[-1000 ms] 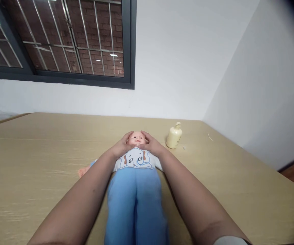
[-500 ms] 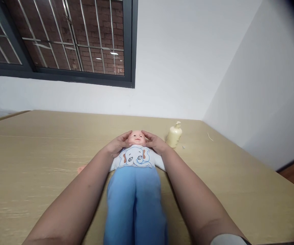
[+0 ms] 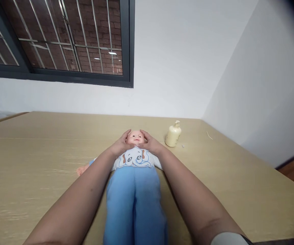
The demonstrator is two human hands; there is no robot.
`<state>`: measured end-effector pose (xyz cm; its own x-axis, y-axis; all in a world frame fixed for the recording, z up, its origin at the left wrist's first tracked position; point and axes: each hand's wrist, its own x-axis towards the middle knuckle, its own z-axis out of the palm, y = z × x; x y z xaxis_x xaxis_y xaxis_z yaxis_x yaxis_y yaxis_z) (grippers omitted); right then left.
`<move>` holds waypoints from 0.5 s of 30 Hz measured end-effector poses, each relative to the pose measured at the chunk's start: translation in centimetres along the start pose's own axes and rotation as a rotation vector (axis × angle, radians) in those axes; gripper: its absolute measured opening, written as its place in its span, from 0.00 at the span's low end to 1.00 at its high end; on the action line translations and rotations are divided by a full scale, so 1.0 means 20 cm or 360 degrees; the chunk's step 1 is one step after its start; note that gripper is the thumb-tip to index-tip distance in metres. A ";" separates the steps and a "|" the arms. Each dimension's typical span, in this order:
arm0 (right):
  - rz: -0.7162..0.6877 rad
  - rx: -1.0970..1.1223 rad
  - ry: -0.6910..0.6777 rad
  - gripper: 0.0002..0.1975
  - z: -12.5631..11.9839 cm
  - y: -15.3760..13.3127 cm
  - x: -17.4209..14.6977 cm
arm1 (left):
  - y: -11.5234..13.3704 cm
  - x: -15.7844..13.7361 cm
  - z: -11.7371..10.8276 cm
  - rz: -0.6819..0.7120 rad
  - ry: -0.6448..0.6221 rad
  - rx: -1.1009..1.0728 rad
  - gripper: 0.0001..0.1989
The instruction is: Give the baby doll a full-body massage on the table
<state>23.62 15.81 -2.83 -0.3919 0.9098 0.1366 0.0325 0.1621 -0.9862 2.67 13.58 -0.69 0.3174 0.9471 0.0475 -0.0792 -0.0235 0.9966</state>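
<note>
A baby doll [image 3: 134, 190] lies on its back on the table, its head away from me. It wears a white top with an elephant face and blue trousers. My left hand [image 3: 121, 143] cups the left side of its head, and my right hand [image 3: 151, 142] cups the right side. Both thumbs lie under the chin, near the neck, while the fingers curve up along the sides of the head. One doll hand [image 3: 81, 170] pokes out beyond my left forearm; the other doll hand is hidden behind my right arm.
A cream pump bottle [image 3: 173, 135] stands on the wooden table [image 3: 47, 149], to the right of the doll's head. Beside it lies a tiny pale scrap [image 3: 183, 146], and farther right a thin strand [image 3: 209, 135]. White walls and a barred window [image 3: 72, 41] rise behind.
My thumbs have moved inward from the cheeks to beneath the doll's chin. More of the doll's left-side hand and cuff shows past my forearm. The view has shifted slightly.
</note>
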 end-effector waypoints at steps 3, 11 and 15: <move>-0.0040 -0.0014 -0.0023 0.56 0.00 0.00 0.00 | 0.01 -0.01 0.01 -0.0024 -0.0023 0.0010 0.58; 0.0017 0.0194 -0.0117 0.53 -0.03 -0.02 -0.02 | 0.00 0.00 -0.01 -0.0075 -0.0014 -0.0269 0.52; 0.0074 0.0265 -0.0072 0.48 -0.02 -0.04 -0.02 | 0.03 -0.02 -0.01 -0.0063 -0.0063 -0.0400 0.47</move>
<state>24.19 15.46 -2.07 -0.4345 0.8962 0.0899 -0.0999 0.0512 -0.9937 2.26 13.35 -0.14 0.3615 0.9322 0.0161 -0.2969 0.0987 0.9498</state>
